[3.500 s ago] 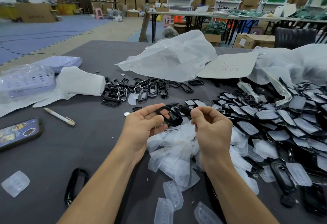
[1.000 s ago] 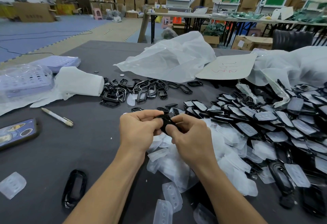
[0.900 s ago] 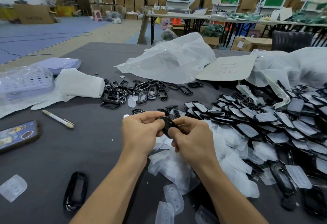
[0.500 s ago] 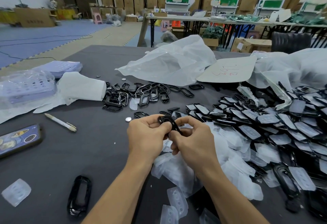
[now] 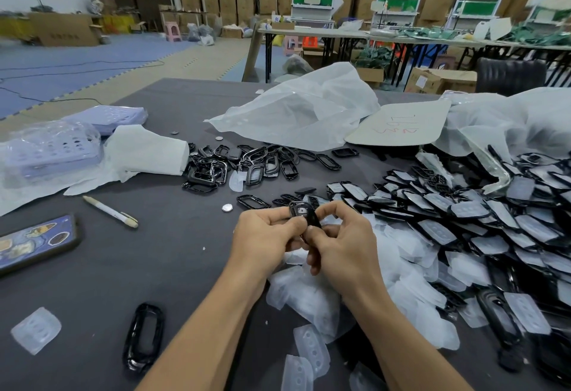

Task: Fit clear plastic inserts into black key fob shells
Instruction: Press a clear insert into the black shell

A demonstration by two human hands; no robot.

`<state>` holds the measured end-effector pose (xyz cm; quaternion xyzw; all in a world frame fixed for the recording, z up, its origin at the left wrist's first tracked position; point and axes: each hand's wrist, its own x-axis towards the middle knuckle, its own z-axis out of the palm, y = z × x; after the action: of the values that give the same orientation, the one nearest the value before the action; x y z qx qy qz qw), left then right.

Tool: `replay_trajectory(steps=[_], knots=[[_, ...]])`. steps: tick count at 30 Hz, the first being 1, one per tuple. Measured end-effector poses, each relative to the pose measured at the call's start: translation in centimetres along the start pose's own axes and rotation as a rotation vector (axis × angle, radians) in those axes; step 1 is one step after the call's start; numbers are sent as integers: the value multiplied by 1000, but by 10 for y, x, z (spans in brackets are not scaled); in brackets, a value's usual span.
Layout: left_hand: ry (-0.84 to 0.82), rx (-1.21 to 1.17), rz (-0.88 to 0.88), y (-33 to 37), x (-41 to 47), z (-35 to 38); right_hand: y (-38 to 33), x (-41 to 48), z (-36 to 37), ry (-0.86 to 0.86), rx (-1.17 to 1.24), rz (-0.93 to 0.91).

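Both hands pinch one black key fob shell (image 5: 304, 216) with curled thumbs and forefingers, left hand (image 5: 265, 236) touching right hand (image 5: 343, 245) above the clear inserts (image 5: 309, 294), its long axis pointing up and away, bare table (image 5: 154, 254) left of the grip, filled shells (image 5: 463, 220) crowding right, empty shells (image 5: 247, 165) beyond.

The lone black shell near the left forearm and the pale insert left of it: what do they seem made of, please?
Black shell: probably hard glossy plastic; bright highlights run along its rim. Pale insert: translucent, milky, matte, with moulded button bumps; soft plastic or silicone, I cannot tell which.
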<state>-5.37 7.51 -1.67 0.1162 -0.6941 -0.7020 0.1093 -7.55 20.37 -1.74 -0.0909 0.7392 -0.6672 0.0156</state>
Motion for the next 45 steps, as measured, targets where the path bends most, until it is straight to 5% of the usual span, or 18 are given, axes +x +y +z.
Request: replay_trajectory(steps=[6,9,12,17,26,32,39,45], knots=[[193,20,131,-1,0,4,0,-2,2,-30,-127,-110],[320,-184,45,0,8,-3,3,-2,-2,95,-315,-190],[317,-404,-69,1,15,-16,1,0,-7,161,-521,-227],[287,-503,-106,4,20,-23,-2,-4,-8,18,-682,-280],[238,-505,-107,5,27,-35,4,-15,19,-266,-890,-405],[254,-272,-97,5,22,-30,7,-14,20,-168,-815,-394],[301,-188,-96,5,21,-32,5,-10,13,-168,-611,-149],[320,-176,-44,4,23,-28,6,-13,21,-224,-868,-364]])
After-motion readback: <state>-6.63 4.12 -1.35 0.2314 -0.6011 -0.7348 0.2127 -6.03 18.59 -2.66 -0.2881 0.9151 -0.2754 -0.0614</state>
